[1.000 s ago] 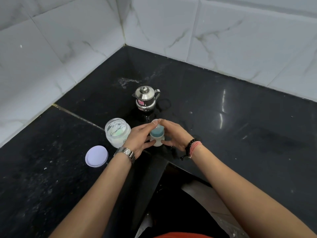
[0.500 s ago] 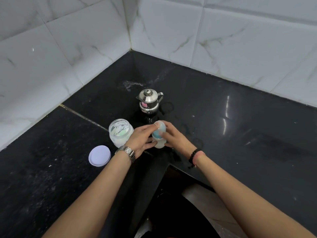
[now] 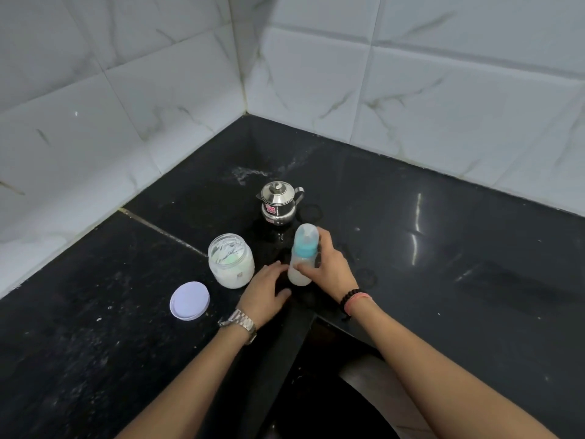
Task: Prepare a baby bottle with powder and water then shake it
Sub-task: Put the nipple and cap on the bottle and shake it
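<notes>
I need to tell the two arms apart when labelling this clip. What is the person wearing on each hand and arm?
Both forearms are bare, with no sleeves in view. The left hand has a silver metal link wristwatch on its wrist. The right hand has a black beaded bracelet and a thin pink band beside it. No rings or gloves show.

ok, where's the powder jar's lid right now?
The lid lies flat on the black counter, left of the left hand, just front-left of the open powder jar.

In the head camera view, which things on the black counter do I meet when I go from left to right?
jar lid → powder jar → left hand → baby bottle → right hand. The steel pot overlaps these, so I omit it.
</notes>
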